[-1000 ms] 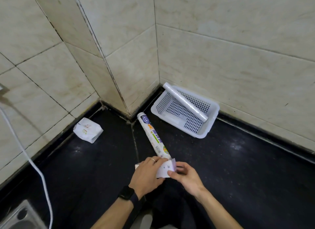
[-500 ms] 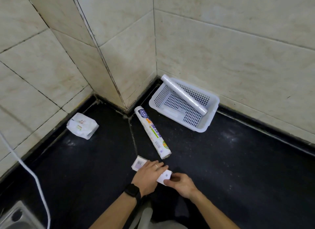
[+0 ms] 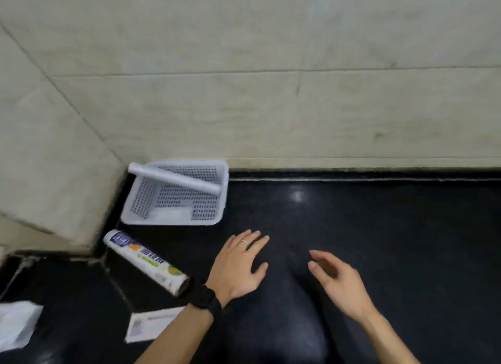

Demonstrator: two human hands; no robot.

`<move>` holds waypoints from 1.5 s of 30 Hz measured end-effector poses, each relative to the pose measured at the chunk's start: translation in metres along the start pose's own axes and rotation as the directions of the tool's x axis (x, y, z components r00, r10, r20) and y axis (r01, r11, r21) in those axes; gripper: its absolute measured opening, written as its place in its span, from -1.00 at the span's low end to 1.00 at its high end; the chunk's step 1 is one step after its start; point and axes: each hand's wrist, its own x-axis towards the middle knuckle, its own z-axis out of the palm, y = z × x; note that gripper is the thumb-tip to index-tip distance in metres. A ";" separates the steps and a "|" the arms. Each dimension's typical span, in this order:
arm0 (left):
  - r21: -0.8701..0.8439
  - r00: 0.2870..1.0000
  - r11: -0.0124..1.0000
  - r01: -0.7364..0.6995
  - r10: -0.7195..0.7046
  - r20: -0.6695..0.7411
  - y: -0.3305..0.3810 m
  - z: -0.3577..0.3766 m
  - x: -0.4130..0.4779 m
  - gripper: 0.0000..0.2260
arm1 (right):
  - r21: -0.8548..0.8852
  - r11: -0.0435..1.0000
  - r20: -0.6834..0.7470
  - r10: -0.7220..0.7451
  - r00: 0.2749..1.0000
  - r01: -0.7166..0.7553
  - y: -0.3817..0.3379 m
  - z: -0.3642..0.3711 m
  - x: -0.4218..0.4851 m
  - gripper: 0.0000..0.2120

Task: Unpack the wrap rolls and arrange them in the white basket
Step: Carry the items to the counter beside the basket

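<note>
A: What are the hands gripping?
B: Nothing. The left hand (image 3: 238,266) is released, fingers straight and spread, palm down over the black surface (image 3: 379,241); I cannot tell whether it touches. There is a ring (image 3: 244,242) on 1 finger and a black watch (image 3: 204,298) on the wrist. The right hand (image 3: 340,282) is empty too, fingers loosely bent, apart from the left.
A: And the rolls?
B: 2 are in sight. The printed wrap roll (image 3: 145,260) lies on the black surface left of the left hand, its open end near the watch. The plain white roll (image 3: 173,178) lies slanted across the white basket (image 3: 173,223), 1 end poking over the far-left corner.
A: Where is the basket?
B: Against the tiled wall (image 3: 271,106), just beyond the printed wrap roll.
A: Anything else?
B: A flat white box (image 3: 151,324) partly hidden by the left forearm, and a blurred white paper bag (image 3: 16,328) at the lower-left edge
</note>
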 end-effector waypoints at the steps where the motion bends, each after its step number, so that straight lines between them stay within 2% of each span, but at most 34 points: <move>1: -0.005 0.999 0.999 -0.035 0.035 -0.010 0.024 0.002 0.022 -0.43 | 0.021 1.000 -0.070 0.008 0.997 -0.007 0.012 -0.028 -0.004 -0.77; 4: -0.006 0.991 0.991 -0.131 0.131 -0.024 0.106 0.018 0.084 -0.43 | 0.039 0.999 -0.250 0.042 0.967 -0.034 0.059 -0.114 -0.015 -0.77; 9: -0.013 0.975 0.976 -0.216 0.216 0.051 0.249 0.072 0.161 -0.44 | -0.029 0.991 -0.441 0.104 0.891 -0.130 0.149 -0.248 -0.027 -0.73; 13: -0.033 0.967 0.980 -0.198 0.201 0.157 0.327 0.125 0.192 -0.44 | -0.150 0.956 -0.556 0.129 0.821 -0.251 0.213 -0.333 -0.025 -0.64; 17: 0.040 0.941 0.980 -0.195 0.176 0.288 0.367 0.183 0.203 -0.39 | -0.215 0.885 -0.615 0.206 0.761 -0.413 0.274 -0.393 -0.012 -0.39; 20: 0.085 0.912 0.977 -0.193 0.147 0.382 0.376 0.219 0.199 -0.37 | -0.325 0.779 -0.564 0.296 0.771 -0.537 0.310 -0.417 -0.001 -0.10; 23: 0.121 0.890 0.979 -0.163 0.092 0.447 0.370 0.242 0.186 -0.37 | -0.461 0.693 -0.477 0.333 0.813 -0.554 0.338 -0.419 0.009 0.02; 25: 0.135 0.883 0.977 -0.164 0.085 0.461 0.362 0.250 0.178 -0.36 | -0.487 0.685 -0.476 0.312 0.822 -0.542 0.351 -0.414 0.014 -0.03; 27: 0.139 0.884 0.973 -0.187 0.104 0.456 0.356 0.252 0.175 -0.36 | -0.480 0.703 -0.545 0.231 0.806 -0.525 0.356 -0.410 0.016 -0.14; 30: 0.113 0.872 0.971 -0.212 0.136 0.471 0.349 0.247 0.178 -0.37 | -0.435 0.740 -0.585 0.202 0.785 -0.514 0.353 -0.413 0.020 -0.24; 32: 0.088 0.870 0.974 -0.207 0.142 0.472 0.345 0.239 0.178 -0.39 | -0.330 0.784 -0.579 0.272 0.769 -0.526 0.343 -0.415 0.023 -0.23; 35: 0.032 0.901 0.993 -0.118 0.094 0.423 0.330 0.220 0.168 -0.42 | -0.175 0.846 -0.541 0.345 0.767 -0.504 0.317 -0.402 0.023 -0.25; 40: 0.009 0.952 0.997 0.073 -0.073 0.298 0.270 0.173 0.125 -0.45 | -0.080 0.946 -0.351 0.270 0.897 -0.316 0.248 -0.314 0.020 -0.30; 43: -0.014 0.950 0.974 0.227 -0.218 0.223 0.219 0.144 0.080 -0.45 | -0.049 0.984 -0.165 0.158 0.974 -0.169 0.201 -0.236 0.015 -0.33; 45: -0.032 0.932 0.944 0.329 -0.320 0.170 0.182 0.127 0.042 -0.45 | -0.051 0.995 -0.034 0.085 0.996 -0.087 0.169 -0.180 0.011 -0.33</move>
